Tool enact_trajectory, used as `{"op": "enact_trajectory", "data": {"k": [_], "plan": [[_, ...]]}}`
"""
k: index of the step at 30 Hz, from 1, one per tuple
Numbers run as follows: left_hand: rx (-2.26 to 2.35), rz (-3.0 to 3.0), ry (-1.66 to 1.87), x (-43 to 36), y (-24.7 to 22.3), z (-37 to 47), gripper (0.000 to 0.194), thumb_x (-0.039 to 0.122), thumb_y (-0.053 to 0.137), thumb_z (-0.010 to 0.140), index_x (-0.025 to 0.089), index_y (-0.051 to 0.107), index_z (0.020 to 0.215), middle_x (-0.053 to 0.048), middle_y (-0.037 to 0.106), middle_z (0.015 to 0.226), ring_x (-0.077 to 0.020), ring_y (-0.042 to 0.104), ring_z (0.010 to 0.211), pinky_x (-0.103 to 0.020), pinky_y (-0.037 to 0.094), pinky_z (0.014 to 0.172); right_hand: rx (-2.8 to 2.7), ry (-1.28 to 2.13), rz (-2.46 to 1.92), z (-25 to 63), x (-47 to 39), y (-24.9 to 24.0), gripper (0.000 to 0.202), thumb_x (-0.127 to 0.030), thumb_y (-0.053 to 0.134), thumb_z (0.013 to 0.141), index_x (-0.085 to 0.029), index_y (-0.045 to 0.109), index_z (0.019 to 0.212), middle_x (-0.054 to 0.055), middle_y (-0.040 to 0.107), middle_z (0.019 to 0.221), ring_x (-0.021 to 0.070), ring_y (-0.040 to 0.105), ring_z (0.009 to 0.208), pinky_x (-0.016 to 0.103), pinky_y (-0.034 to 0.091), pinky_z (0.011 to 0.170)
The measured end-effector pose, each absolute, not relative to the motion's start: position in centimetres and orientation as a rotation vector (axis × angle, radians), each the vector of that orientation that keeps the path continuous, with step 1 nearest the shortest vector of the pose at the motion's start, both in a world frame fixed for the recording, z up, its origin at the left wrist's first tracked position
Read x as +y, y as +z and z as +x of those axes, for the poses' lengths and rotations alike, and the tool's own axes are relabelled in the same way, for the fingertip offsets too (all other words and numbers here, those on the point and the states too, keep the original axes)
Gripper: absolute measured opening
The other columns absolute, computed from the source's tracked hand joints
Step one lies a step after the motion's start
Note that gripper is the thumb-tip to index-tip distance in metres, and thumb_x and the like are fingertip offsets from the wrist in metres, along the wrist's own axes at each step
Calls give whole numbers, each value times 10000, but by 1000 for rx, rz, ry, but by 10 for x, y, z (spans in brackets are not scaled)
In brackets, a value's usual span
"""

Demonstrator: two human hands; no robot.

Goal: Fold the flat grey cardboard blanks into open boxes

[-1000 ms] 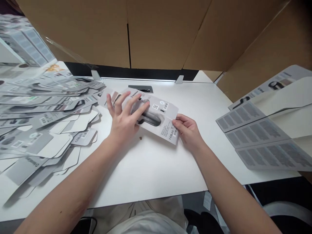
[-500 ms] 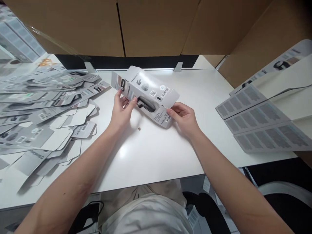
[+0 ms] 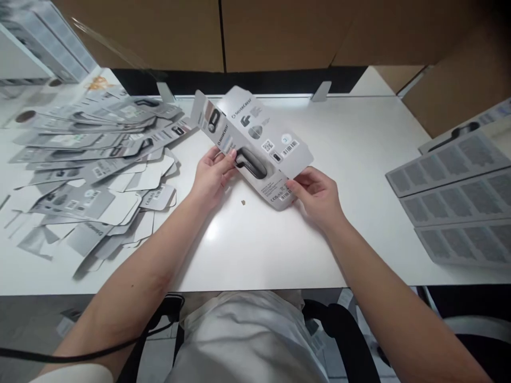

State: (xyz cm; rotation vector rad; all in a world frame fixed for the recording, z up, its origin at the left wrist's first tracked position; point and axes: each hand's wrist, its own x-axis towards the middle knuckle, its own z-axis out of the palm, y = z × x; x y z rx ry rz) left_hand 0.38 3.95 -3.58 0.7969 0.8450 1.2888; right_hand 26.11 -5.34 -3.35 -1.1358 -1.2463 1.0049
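Note:
A grey printed folding carton (image 3: 255, 146) is held between both hands above the white table, tilted down to the right, with its end flaps standing out. My left hand (image 3: 213, 173) grips its left side, thumb on the front panel below the picture of a dark device. At the lower right end, my right hand (image 3: 317, 194) pinches the edge between thumb and fingers. Part of each hand's fingers is hidden behind the card. Below the carton, a small brown speck (image 3: 243, 202) lies on the table.
A wide heap of flat grey cartons (image 3: 112, 154) covers the left of the table (image 3: 247, 255). Several erected boxes (image 3: 451, 202) stand in rows at the right. Brown cardboard (image 3: 279, 34) walls the back. Rubber bands (image 3: 98, 83) lie at the far left.
The camera view has shifted, so the table and heap appear further right. Both hands keep their hold on the carton, which is turned slightly and looks more flattened toward me.

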Motion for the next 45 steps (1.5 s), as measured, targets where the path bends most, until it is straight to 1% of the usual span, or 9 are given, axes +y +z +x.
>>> {"op": "enact_trajectory", "data": {"k": [2, 9, 16, 22, 26, 32, 37, 41, 45], "plan": [[843, 793, 1287, 39, -34, 4, 507, 320, 1132, 844, 255, 784, 1208, -27, 877, 1051, -199, 853, 926, -294, 721, 822, -1238, 1002, -1134, 260, -53, -34, 436, -677, 1029, 912, -309, 844, 1055, 48, 875, 1030, 283, 813, 881, 372, 646, 579], [824, 757, 1309, 40, -33, 2, 522, 240, 1127, 834, 263, 775, 1218, -17, 869, 1006, -199, 859, 919, -310, 713, 846, -1240, 1014, -1104, 260, -51, -39, 496, -710, 1053, 867, -301, 834, 1043, 50, 873, 1032, 265, 794, 825, 364, 614, 539], [795, 756, 1325, 35, -34, 4, 574, 280, 1150, 801, 275, 783, 1243, -16, 884, 1049, -198, 862, 952, -280, 699, 822, -1247, 1024, -1121, 259, -53, -38, 572, -779, 1061, 813, -298, 801, 980, 34, 848, 968, 220, 735, 729, 325, 556, 466], [803, 795, 1326, 36, -36, 1, 509, 319, 1151, 805, 276, 780, 1151, -6, 868, 1026, -156, 812, 835, -255, 687, 747, -1277, 1067, -1119, 257, -59, -41, 515, -754, 1016, 881, -309, 820, 1052, 56, 866, 1073, 230, 745, 799, 311, 528, 470], [831, 795, 1325, 37, -36, -2, 512, 323, 1149, 806, 275, 756, 1131, -10, 869, 1041, -159, 819, 850, -261, 694, 763, -1271, 1120, -1137, 257, -60, -44, 488, -733, 978, 926, -305, 816, 1094, 70, 875, 1139, 241, 757, 844, 310, 529, 486], [822, 794, 1323, 34, -36, -4, 578, 354, 1179, 754, 264, 755, 1135, -3, 862, 1047, -146, 823, 880, -234, 674, 737, -1253, 1150, -1126, 257, -61, -45, 447, -691, 960, 956, -292, 806, 1084, 68, 852, 1109, 227, 738, 849, 296, 506, 491], [858, 797, 1325, 33, -33, -4, 566, 322, 1175, 756, 273, 731, 1104, 17, 840, 1006, -137, 814, 860, -225, 666, 715, -1245, 1166, -1107, 256, -63, -44, 446, -677, 972, 948, -285, 820, 1098, 71, 848, 1103, 222, 721, 832, 285, 485, 472], [857, 787, 1331, 33, -31, -3, 523, 289, 1157, 781, 256, 749, 1105, -3, 849, 1036, -129, 795, 825, -221, 664, 709, -1273, 1189, -1068, 255, -65, -43, 419, -659, 975, 954, -307, 831, 1131, 81, 846, 1166, 256, 754, 914, 284, 496, 454], [865, 759, 1339, 33, -28, -5, 545, 258, 1157, 769, 229, 754, 1135, -12, 843, 1040, -127, 795, 834, -225, 660, 729, -1319, 1197, -1045, 251, -65, -43, 413, -656, 944, 987, -310, 837, 1185, 87, 841, 1160, 251, 734, 890, 294, 497, 474]]}}
